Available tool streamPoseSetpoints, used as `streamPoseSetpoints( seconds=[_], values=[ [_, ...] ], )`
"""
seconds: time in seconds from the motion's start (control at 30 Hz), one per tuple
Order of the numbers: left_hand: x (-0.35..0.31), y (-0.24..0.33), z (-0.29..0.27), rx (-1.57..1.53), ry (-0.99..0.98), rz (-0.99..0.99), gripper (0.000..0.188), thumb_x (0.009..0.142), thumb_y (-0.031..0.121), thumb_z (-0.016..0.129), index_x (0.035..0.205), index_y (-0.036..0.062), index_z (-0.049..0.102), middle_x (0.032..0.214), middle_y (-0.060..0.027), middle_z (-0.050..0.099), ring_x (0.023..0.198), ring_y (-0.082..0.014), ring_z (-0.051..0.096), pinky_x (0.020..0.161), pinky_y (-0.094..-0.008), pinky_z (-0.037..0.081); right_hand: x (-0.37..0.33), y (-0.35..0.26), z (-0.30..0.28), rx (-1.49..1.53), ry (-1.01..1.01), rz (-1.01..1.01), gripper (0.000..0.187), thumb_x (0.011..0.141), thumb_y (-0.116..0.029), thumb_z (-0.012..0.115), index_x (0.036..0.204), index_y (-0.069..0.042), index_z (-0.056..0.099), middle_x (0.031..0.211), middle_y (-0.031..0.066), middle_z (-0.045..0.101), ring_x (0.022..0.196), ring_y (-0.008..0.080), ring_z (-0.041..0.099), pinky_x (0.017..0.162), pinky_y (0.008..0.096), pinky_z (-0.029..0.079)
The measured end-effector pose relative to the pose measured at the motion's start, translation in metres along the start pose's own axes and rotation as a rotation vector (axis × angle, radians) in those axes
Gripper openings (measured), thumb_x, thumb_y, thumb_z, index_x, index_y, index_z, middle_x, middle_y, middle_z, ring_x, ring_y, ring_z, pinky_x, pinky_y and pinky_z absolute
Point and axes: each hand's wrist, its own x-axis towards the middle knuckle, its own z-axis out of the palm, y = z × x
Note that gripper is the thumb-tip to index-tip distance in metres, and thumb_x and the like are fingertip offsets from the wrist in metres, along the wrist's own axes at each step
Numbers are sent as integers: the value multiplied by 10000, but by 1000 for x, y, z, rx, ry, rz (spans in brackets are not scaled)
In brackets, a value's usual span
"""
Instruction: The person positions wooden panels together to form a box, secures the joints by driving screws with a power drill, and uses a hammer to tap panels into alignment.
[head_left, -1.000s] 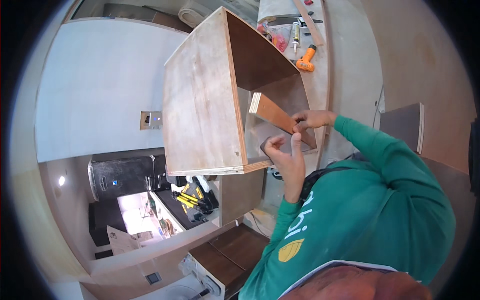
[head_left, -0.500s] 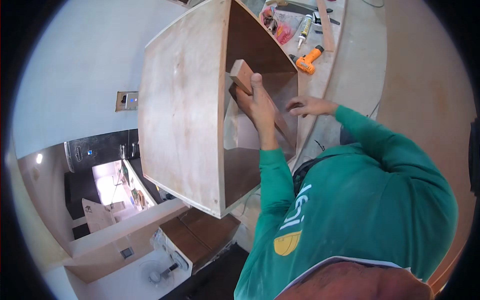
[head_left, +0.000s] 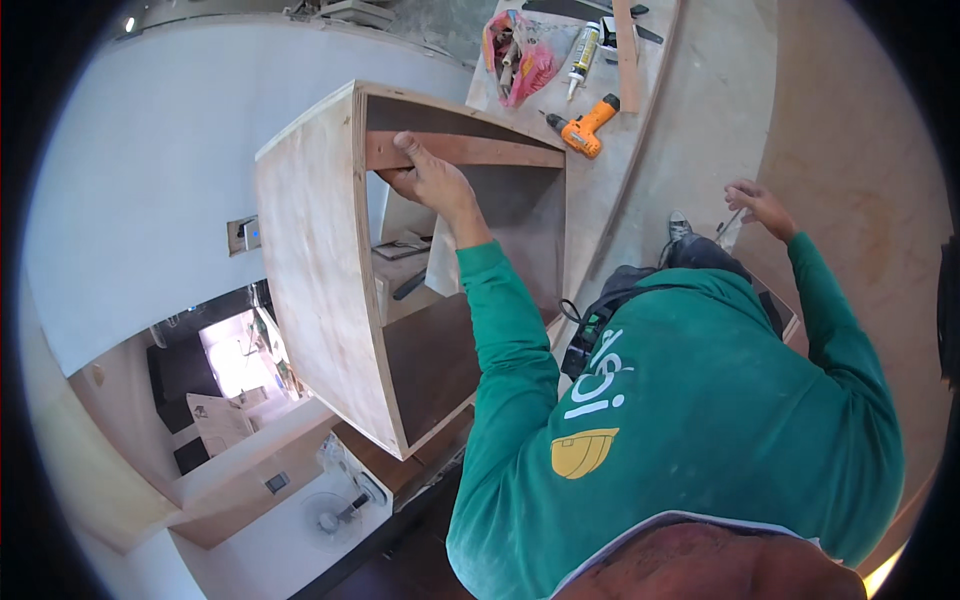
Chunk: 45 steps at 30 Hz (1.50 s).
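Observation:
My left hand (head_left: 432, 182) is closed on a reddish wooden strip (head_left: 490, 151), thumb on its face and fingers behind. The strip lies across the top of the opening in a plywood box (head_left: 312, 270), reaching from the pale left panel to the far right edge. Inside, the box has dark brown panels, and through it I see a ledge with a dark tool. Away to the right, my right hand (head_left: 762, 208) is held out past the bench edge with its fingers curled. Something thin and dark shows below those fingers, too small to name.
On the bench (head_left: 590, 185) lie an orange cordless drill (head_left: 591, 127), a sealant tube (head_left: 582, 58), a pink plastic bag (head_left: 522, 60) and a long wooden strip (head_left: 626, 60). A fan (head_left: 330, 515) stands at the lower left. One shoe (head_left: 679, 225) shows beside the bench.
The wooden strip has swung from a steep slant to lying across the box opening, still in my left hand. My right hand has moved away from the box to the right.

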Motion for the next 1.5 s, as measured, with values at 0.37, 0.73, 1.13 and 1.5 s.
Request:
streamPoseSetpoints(
  seconds=[0.37,0.73,1.13,1.5],
  values=[
    [14,4,21,27,-18,1,835,947,474,692,1479,-64,339,1432,-189,496,1275,-264,508,1090,-371,396,62,95,36,20,-183,14,466,912,-475,662,1150,-77,621,1044,36,626,949,159,600,774,352,513],
    [11,21,48,77,-104,17,780,976,428,660,1452,-84,312,1434,-216,439,1287,-294,467,1120,-385,355,110,8,90,-171,-293,-54,457,888,-462,670,1125,-72,633,949,35,633,873,144,614,676,319,503],
    [20,13,54,123,-170,97,837,945,451,691,1465,-65,286,1456,-241,414,1307,-329,475,1114,-422,396,94,10,129,-56,-149,-58,389,925,-382,685,1097,-35,651,926,44,636,828,128,585,727,296,485],
    [21,16,67,69,-79,98,854,920,422,732,1467,-54,281,1447,-249,419,1285,-322,499,1096,-422,432,91,70,102,-24,57,49,367,872,-320,735,1072,-18,680,979,104,687,899,228,647,856,358,513]
  ],
)
